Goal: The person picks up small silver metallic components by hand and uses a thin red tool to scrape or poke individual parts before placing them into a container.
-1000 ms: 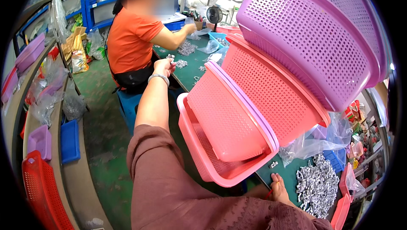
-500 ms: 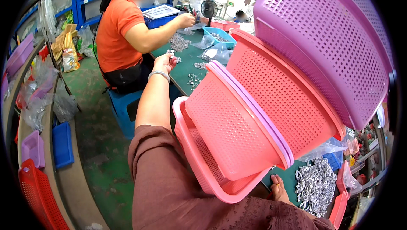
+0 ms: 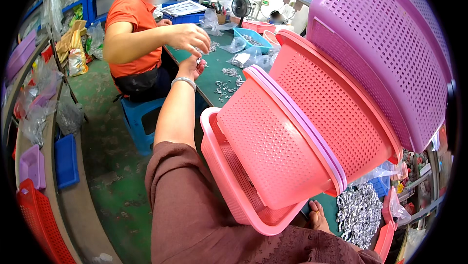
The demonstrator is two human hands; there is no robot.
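My left hand [image 3: 191, 68] is stretched forward over the table's near edge, fingers curled around a few small silvery metal pieces [image 3: 199, 60]. A co-worker's hand [image 3: 190, 39] hovers just above it, fingers pointing down at the pieces. Lower right, my right hand [image 3: 319, 216] rests on the green table, fingers stretched out and partly covered by the baskets. Beside it lies a large heap of silvery metal parts [image 3: 360, 215]. Between my arms stand stacked perforated baskets: a pink one [image 3: 273, 142], a coral one [image 3: 336, 103] and a purple one [image 3: 380, 45].
The co-worker in an orange shirt [image 3: 139, 25] sits on a blue stool [image 3: 139, 122]. Smaller piles of metal pieces [image 3: 226, 87], a turquoise tray [image 3: 253, 40] and a black fan [image 3: 241, 8] are on the table. Racks with trays and a red basket [image 3: 41, 225] line the left side.
The co-worker's hand has come down and nearer, to just above my left hand. My left hand stays nearly in place, still holding the metal pieces. The baskets sit slightly farther right in view.
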